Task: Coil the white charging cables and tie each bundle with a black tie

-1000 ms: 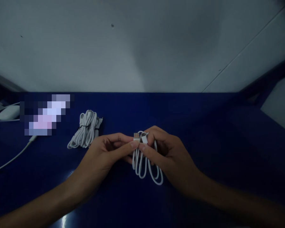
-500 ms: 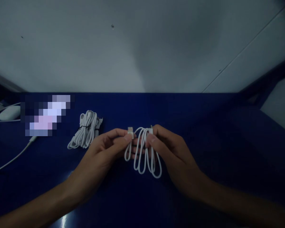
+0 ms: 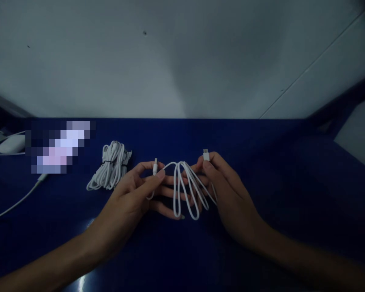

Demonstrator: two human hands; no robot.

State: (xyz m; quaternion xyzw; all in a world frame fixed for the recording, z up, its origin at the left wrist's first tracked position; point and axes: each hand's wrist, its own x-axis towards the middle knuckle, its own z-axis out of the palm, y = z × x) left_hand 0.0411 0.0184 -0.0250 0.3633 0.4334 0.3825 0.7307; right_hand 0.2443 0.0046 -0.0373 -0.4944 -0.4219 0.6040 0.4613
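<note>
A white USB cable (image 3: 177, 190), gathered in several loose loops, hangs between my two hands above the blue table. My left hand (image 3: 146, 184) pinches one end of it between thumb and forefinger, with a slim connector (image 3: 155, 165) pointing up. The other fingers of that hand stretch out behind the loops. In my right hand (image 3: 220, 178) the other end is pinched, and its wider plug (image 3: 206, 155) sticks up above the thumb. Part of the right fingers is hidden behind the cable. Left of my left hand lies a pile of bundled white cables (image 3: 109, 168) with dark ties.
At the left, a blurred-out bright device (image 3: 62, 146) has a white cord (image 3: 21, 205) running from it. A white rounded object (image 3: 12, 144) lies further left. Behind the blue table (image 3: 261, 142) rises a pale wall (image 3: 124, 73).
My hands have moved apart, the right one up and to the right with its plug. The connector in my left hand has turned, showing its narrow side. The loops have fanned out.
</note>
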